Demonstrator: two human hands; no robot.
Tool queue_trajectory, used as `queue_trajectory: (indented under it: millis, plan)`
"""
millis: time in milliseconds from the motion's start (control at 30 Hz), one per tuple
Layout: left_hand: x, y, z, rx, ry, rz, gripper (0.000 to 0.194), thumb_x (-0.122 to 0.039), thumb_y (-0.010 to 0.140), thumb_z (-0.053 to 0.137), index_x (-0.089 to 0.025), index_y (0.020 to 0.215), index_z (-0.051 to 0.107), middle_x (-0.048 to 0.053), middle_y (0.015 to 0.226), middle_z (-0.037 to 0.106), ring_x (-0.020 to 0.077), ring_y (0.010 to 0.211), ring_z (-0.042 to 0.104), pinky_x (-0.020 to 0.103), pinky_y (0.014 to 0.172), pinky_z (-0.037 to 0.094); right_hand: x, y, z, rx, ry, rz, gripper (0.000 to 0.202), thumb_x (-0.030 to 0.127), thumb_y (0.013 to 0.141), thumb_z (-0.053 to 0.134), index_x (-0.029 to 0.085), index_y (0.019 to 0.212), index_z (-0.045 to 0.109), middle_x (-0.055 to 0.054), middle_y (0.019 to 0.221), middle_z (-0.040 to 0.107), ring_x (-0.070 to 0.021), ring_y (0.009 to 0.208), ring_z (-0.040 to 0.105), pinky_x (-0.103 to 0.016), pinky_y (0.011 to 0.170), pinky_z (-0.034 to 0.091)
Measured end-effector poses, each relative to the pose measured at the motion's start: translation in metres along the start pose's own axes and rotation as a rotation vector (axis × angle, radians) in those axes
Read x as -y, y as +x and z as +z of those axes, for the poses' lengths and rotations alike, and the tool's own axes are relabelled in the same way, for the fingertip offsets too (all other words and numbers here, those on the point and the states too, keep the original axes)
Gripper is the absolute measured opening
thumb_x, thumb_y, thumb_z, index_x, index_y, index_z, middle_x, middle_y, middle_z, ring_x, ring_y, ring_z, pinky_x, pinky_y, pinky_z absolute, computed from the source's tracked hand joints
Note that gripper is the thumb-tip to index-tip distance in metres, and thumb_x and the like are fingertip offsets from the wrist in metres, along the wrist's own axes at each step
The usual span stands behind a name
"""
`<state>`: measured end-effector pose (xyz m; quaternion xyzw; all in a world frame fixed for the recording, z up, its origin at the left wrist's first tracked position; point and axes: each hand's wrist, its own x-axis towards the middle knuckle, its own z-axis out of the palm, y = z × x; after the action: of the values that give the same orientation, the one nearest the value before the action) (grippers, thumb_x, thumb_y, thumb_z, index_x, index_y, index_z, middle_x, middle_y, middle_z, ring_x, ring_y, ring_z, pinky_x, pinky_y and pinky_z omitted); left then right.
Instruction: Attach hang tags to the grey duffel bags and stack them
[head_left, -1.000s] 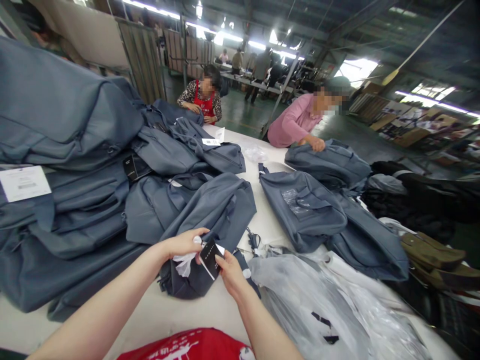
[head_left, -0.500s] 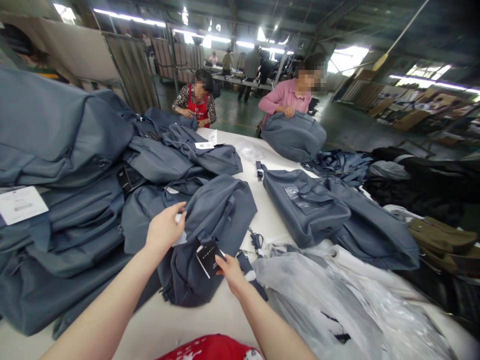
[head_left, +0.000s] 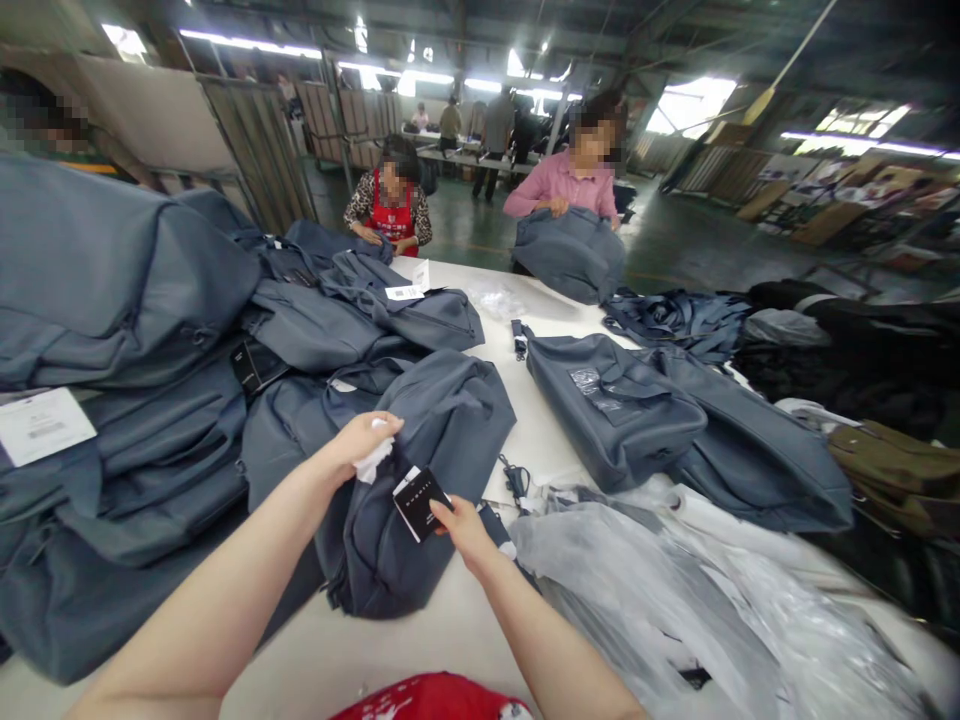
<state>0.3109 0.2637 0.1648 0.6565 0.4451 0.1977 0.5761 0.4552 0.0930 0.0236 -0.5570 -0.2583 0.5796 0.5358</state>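
My left hand point(head_left: 358, 440) is closed around a crumpled white wad point(head_left: 373, 462), either tissue or thin cloth; I cannot tell which. It is over a dark blue-grey bag point(head_left: 469, 415) that lies in front of me on the white table point(head_left: 322, 655). Between thumb and fingers, my right hand point(head_left: 461, 530) pinches a black hang tag point(head_left: 417, 503) with white edges and small pale lettering. The tag is tilted above the bag's near part. A dark strap with a cord point(head_left: 516, 478) lies just right of the bag.
More blue-grey bags point(head_left: 112, 260) are heaped at left, one with a white label point(head_left: 46, 428). Two bags point(head_left: 611, 410) lie at right, beside clear plastic wrapping point(head_left: 645, 580). Across the table, a co-worker in pink point(head_left: 562, 185) handles a bag; another wears a red apron point(head_left: 391, 210).
My left hand has moved slightly right, and more of the white wad shows. The tag in my right hand has risen a little. The co-worker in pink has shifted the bag left.
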Motion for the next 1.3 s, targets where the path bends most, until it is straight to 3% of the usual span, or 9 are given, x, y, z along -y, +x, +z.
queue_trajectory:
  millis: [167, 367, 467, 567, 733, 867, 1100, 1233, 1300]
  plan:
    - [-0.005, 0.009, -0.043, 0.057, -0.276, -0.083, 0.035, -0.047, 0.073, 0.063, -0.016, 0.066, 0.049, -0.006, 0.046, 0.043, 0.0019, 0.029, 0.028, 0.016, 0.029, 0.023, 0.001, 0.031, -0.001, 0.010, -0.011, 0.082, 0.049, 0.059, 0.064, 0.071, 0.013, 0.082, 0.063, -0.001, 0.068, 0.064, -0.0085, 0.053, 0.054, -0.020, 0.051, 0.040]
    - [0.016, 0.001, -0.050, 0.031, -0.433, -0.121, 0.039, -0.050, 0.072, 0.065, -0.017, 0.059, 0.047, -0.007, 0.040, 0.038, 0.0030, 0.028, 0.028, 0.017, 0.028, 0.024, -0.009, 0.044, -0.004, 0.013, -0.154, 0.122, 0.056, 0.069, 0.067, 0.060, 0.013, 0.070, 0.060, -0.001, 0.055, 0.060, -0.0114, 0.049, 0.055, -0.023, 0.050, 0.040]
    - [0.024, -0.006, -0.046, -0.002, -0.447, -0.114, 0.035, -0.042, 0.063, 0.076, -0.015, 0.075, 0.056, -0.007, 0.051, 0.049, 0.0032, 0.036, 0.039, 0.015, 0.034, 0.031, -0.005, 0.042, -0.002, 0.017, -0.281, 0.110, 0.057, 0.071, 0.072, 0.054, 0.015, 0.060, 0.058, -0.001, 0.049, 0.057, -0.0129, 0.048, 0.053, -0.025, 0.052, 0.041]
    - [0.023, -0.015, -0.047, -0.021, -0.148, -0.003, 0.056, -0.033, 0.052, 0.083, -0.016, 0.100, 0.060, -0.003, 0.073, 0.060, 0.0104, 0.059, 0.056, 0.020, 0.053, 0.046, 0.011, 0.038, 0.000, 0.033, -0.449, 0.074, 0.050, 0.064, 0.066, 0.065, 0.016, 0.056, 0.060, -0.003, 0.052, 0.058, -0.0164, 0.056, 0.056, -0.028, 0.061, 0.044]
    - [0.015, -0.022, -0.046, -0.253, 0.400, 0.182, 0.043, -0.042, 0.068, 0.069, -0.018, 0.104, 0.063, 0.004, 0.094, 0.067, 0.0197, 0.083, 0.061, 0.031, 0.078, 0.048, 0.063, 0.019, 0.022, -0.297, -0.881, -0.604, 0.041, 0.046, 0.084, 0.056, 0.013, 0.107, 0.061, -0.015, 0.107, 0.063, -0.0261, 0.105, 0.055, -0.042, 0.093, 0.041]
    - [0.007, -0.024, -0.036, -0.257, 0.363, 0.285, 0.035, -0.044, 0.076, 0.060, -0.018, 0.100, 0.064, 0.003, 0.092, 0.069, 0.0181, 0.079, 0.062, 0.029, 0.075, 0.047, 0.098, 0.013, 0.056, 0.073, -1.093, -0.926, 0.032, 0.020, 0.089, 0.044, 0.020, 0.118, 0.057, -0.010, 0.119, 0.058, -0.0210, 0.113, 0.049, -0.039, 0.100, 0.039]
    - [0.000, -0.025, -0.032, -0.255, 0.232, 0.268, 0.026, -0.041, 0.079, 0.056, -0.018, 0.086, 0.064, 0.000, 0.075, 0.069, 0.0145, 0.063, 0.061, 0.024, 0.061, 0.047, 0.107, 0.036, 0.067, 0.075, -1.490, -0.750, 0.028, 0.009, 0.079, 0.049, 0.019, 0.100, 0.065, -0.013, 0.103, 0.058, -0.0257, 0.096, 0.050, -0.039, 0.088, 0.042]
    - [0.015, -0.034, -0.050, -0.331, 0.400, 0.258, 0.051, -0.047, 0.072, 0.064, -0.017, 0.113, 0.059, 0.007, 0.107, 0.068, 0.0218, 0.097, 0.063, 0.031, 0.089, 0.046, 0.102, 0.036, 0.040, 0.165, -1.192, -0.713, 0.038, 0.005, 0.075, 0.045, 0.020, 0.104, 0.063, -0.008, 0.101, 0.061, -0.0204, 0.097, 0.054, -0.034, 0.091, 0.043]
    - [0.023, -0.043, -0.057, -0.349, 0.571, 0.164, 0.073, -0.055, 0.065, 0.068, -0.015, 0.125, 0.052, 0.012, 0.120, 0.063, 0.0274, 0.108, 0.059, 0.036, 0.095, 0.043, 0.090, 0.035, 0.018, 0.081, -0.955, -0.648, 0.034, 0.012, 0.079, 0.044, 0.019, 0.106, 0.062, -0.007, 0.103, 0.063, -0.0183, 0.095, 0.057, -0.032, 0.089, 0.045]
